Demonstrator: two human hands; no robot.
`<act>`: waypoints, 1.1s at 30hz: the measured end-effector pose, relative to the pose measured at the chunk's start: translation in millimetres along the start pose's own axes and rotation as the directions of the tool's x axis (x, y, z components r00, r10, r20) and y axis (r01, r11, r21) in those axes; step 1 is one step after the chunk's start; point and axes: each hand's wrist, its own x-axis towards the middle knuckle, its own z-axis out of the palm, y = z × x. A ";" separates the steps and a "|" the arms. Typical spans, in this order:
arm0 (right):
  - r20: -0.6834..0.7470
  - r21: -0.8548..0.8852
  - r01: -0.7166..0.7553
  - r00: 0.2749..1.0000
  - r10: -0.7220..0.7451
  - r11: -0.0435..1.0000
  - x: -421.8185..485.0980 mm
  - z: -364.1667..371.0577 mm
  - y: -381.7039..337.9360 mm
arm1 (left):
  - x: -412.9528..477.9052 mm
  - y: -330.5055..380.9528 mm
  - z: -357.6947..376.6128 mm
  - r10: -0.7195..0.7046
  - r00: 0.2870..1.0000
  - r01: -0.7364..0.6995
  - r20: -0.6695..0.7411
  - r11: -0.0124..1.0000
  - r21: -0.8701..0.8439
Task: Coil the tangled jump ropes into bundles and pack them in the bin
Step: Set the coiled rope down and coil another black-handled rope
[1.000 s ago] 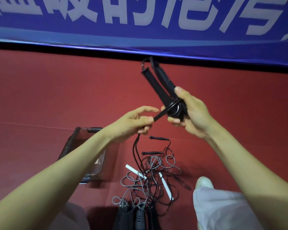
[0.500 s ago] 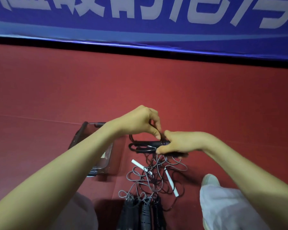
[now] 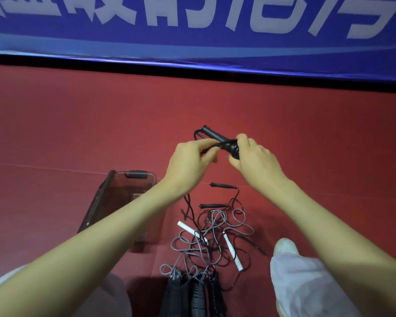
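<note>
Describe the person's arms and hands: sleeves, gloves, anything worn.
The left hand and right hand are bare: no gloves, and no rings visible. The left forearm and right forearm are uncovered up to the frame edge, with no sleeves, watch, bracelet or markings in view.

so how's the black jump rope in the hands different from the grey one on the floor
The black jump rope is held up by the left hand and right hand, handles side by side; the grey jump rope lies on the red floor in loose tangled loops. The black rope's handles are black; the grey one's look white and lie apart. Neither is in the bin yet.
</note>
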 end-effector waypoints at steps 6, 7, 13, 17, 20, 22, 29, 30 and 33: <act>-0.045 0.202 -0.046 0.997 0.056 0.978 2.0 -3.6 -1.6 | -10.2 6.1 6.8 -0.224 0.968 0.250 0.111 0.868 -0.429; -0.054 0.262 -0.042 0.997 0.058 0.964 1.3 -5.0 -2.6 | -9.2 6.7 5.7 -0.280 0.940 0.341 0.195 0.753 -0.562; 0.036 0.656 -0.022 0.999 -0.002 0.755 -1.8 -13.2 -5.0 | 1.0 -13.8 -1.3 -0.265 0.909 0.412 0.322 0.691 -0.594; 0.155 0.727 -0.039 0.982 -0.108 0.686 -5.3 -18.5 -1.8 | 5.6 -18.3 -11.6 -0.100 0.951 0.257 0.294 0.784 -0.565; 0.138 0.824 -0.068 0.987 -0.082 0.563 -6.5 -16.3 -3.4 | 5.4 -16.3 -8.8 -0.047 0.960 0.201 0.278 0.804 -0.560; 0.122 0.898 -0.107 0.993 -0.007 0.427 -5.3 -15.5 -7.2 | 3.5 -13.7 -3.5 -0.052 0.964 0.195 0.260 0.802 -0.565; 0.199 0.975 -0.205 0.977 0.071 0.082 -1.4 -13.4 -13.7 | 3.3 -14.7 -5.6 -0.047 0.943 0.227 0.329 0.814 -0.535; 0.207 0.978 -0.207 0.975 0.079 -0.006 -1.2 -17.0 -13.4 | 3.5 -17.5 -7.5 -0.052 0.933 0.246 0.357 0.814 -0.525; 0.250 0.955 -0.236 0.966 0.063 -0.179 -0.2 -30.9 -4.7 | 4.2 -30.0 -17.6 -0.036 0.912 0.268 0.409 0.808 -0.525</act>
